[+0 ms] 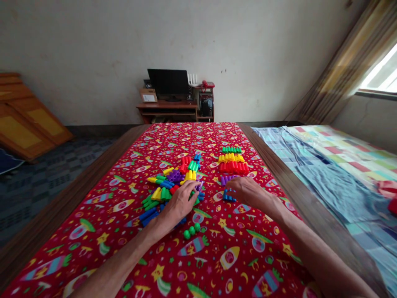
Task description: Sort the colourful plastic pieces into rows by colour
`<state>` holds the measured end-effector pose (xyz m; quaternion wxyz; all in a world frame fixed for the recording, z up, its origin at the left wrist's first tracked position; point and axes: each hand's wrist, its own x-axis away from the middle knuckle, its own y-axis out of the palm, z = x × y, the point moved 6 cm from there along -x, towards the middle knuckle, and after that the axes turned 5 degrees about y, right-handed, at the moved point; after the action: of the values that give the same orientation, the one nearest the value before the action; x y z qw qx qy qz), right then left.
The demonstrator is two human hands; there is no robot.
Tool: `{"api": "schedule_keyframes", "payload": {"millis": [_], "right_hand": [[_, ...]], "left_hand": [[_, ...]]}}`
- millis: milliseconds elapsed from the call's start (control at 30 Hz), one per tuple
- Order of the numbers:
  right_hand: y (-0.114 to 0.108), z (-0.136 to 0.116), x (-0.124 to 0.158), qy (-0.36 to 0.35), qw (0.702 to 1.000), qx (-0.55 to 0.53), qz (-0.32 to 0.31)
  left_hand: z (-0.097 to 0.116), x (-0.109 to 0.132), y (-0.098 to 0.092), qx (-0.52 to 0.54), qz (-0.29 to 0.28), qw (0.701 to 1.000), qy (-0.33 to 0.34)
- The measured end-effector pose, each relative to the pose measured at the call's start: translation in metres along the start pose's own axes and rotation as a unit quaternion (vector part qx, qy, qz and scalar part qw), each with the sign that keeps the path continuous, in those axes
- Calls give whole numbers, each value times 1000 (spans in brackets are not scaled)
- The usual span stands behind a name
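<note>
While the left hand (pixel 180 203) lies curled on the mixed pile (pixel 172 182) of plastic pieces, the right hand (pixel 247 193) sits just right of that pile. Its fingers are bent narrow and its tips touch the blue pieces (pixel 228 196), a short row lying crosswise. Whether either hand grips anything cannot be told. Beyond, also right of the pile, a purple row (pixel 228 179), red row (pixel 234 167), yellow row (pixel 231 157) and green row (pixel 231 150) run crosswise on the table (pixel 71 198).
</note>
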<state>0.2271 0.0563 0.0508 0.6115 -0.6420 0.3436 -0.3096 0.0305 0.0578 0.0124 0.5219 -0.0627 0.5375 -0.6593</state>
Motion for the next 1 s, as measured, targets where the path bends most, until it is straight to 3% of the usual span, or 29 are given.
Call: {"api": "schedule_keyframes", "payload": {"millis": [100, 233, 333, 433, 500, 633, 733, 833, 900, 1000], "right_hand": [[8, -19, -4, -37, 999, -1, 38], [19, -40, -6, -92, 994, -22, 55], [27, -52, -7, -119, 991, -29, 53], [29, -57, -8, -110, 988, -72, 81], [26, -58, -6, -103, 980, -120, 124], [18, -55, -1, -111, 935, -264, 211], [15, -48, -2, -83, 907, -340, 233], [12, -45, -4, -65, 908, -342, 231], [10, -45, -3, -78, 910, -336, 230], [5, -49, 1, -101, 912, -312, 248]], "left_hand": [[-7, 0, -6, 2, -43, 999, -2], [-3, 6, -5, -17, -139, 989, 35], [4, 9, -1, -45, -164, 985, 20], [13, 6, 4, -41, -142, 989, -11], [17, 3, 3, -13, -92, 995, -31], [17, -1, -6, 89, 6, 993, -74], [13, 0, -2, 188, -43, 975, -113], [10, 0, 1, 235, -98, 955, -150], [8, 0, -1, 239, -91, 953, -164], [3, 2, -2, 284, -37, 935, -208]]}}
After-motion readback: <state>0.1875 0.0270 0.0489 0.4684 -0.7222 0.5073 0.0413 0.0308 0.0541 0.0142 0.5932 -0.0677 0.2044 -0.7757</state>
